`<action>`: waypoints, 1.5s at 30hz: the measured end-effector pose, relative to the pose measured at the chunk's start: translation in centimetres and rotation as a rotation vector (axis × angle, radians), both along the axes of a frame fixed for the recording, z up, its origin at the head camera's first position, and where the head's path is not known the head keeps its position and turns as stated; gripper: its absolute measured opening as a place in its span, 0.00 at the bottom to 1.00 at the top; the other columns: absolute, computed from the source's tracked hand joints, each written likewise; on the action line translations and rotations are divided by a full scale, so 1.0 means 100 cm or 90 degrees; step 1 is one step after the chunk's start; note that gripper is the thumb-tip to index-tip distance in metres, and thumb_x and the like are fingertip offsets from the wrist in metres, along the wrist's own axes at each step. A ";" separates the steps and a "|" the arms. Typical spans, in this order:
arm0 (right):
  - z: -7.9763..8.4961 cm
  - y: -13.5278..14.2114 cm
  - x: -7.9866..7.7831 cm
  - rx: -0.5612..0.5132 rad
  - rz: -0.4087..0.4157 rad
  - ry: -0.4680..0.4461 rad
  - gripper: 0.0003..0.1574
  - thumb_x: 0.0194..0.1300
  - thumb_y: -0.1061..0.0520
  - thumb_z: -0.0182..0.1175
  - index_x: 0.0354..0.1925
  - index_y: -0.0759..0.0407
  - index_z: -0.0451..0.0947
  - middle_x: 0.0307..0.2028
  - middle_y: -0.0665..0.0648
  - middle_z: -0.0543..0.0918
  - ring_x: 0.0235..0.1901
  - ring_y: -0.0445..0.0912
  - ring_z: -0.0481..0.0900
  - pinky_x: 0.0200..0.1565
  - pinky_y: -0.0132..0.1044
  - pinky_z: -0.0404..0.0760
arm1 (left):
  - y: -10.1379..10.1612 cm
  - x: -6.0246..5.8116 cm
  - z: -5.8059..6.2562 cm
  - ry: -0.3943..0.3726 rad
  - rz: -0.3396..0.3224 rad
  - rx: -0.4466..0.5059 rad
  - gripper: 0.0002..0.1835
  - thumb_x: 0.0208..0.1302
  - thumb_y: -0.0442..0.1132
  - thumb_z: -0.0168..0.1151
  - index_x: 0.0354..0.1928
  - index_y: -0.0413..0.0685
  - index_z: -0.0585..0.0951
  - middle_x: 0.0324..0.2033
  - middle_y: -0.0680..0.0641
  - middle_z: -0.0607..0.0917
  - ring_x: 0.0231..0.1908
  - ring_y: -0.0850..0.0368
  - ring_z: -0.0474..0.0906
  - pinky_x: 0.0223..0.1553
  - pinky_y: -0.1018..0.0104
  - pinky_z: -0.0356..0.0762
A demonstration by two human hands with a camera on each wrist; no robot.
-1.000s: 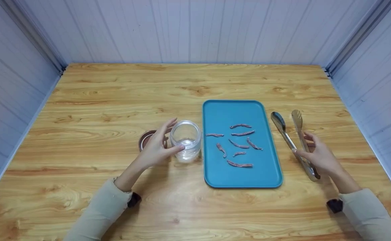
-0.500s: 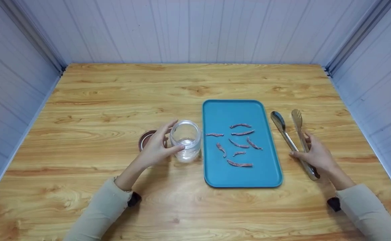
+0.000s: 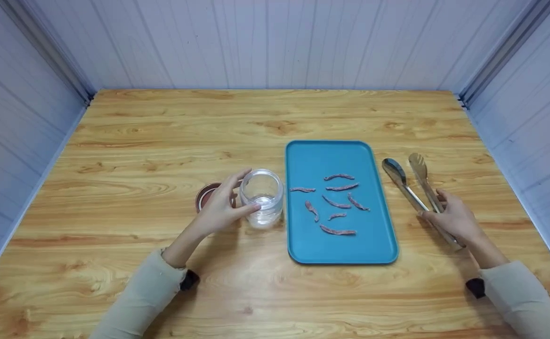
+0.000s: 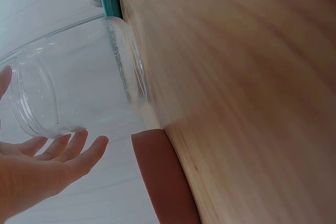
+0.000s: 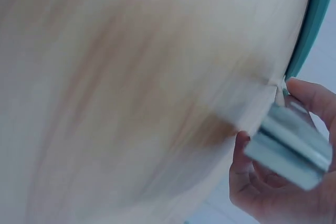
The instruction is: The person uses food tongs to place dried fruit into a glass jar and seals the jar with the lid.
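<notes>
The right hand (image 3: 456,220), fingers curled firmly round the tongs (image 3: 414,197), had begun raising them at the tray (image 3: 331,157)'s four o'clock, readying the tool, while the left hand (image 3: 221,209) widely cupped the jar (image 3: 265,219).

On cam I see bare L hand (image 3: 219,210) & R hand (image 3: 457,222); L sleeve (image 3: 138,296) & R sleeve (image 3: 522,296) plain lt greyish-beige, creased; L blk block (image 3: 189,280) & R blk block (image 3: 475,287) jut out, inner side.

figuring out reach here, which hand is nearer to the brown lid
Left. The left hand holds the glass jar close to the brown lid, partly hiding it from above; the right hand grips the tongs beyond the blue tray.
</notes>
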State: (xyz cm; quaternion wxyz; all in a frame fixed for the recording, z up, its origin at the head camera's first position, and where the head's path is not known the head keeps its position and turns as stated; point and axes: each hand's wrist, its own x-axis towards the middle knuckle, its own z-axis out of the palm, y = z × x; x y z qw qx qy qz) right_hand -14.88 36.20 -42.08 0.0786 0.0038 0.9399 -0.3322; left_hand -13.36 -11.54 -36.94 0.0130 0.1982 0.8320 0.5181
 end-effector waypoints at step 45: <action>0.027 0.024 0.010 0.008 0.136 0.260 0.29 0.49 0.61 0.66 0.51 0.64 0.72 0.41 0.59 0.75 0.32 0.36 0.70 0.30 0.22 0.68 | -0.007 -0.015 -0.033 0.004 0.011 0.001 0.38 0.49 0.41 0.67 0.62 0.42 0.61 0.57 0.43 0.65 0.56 0.53 0.60 0.51 0.49 0.64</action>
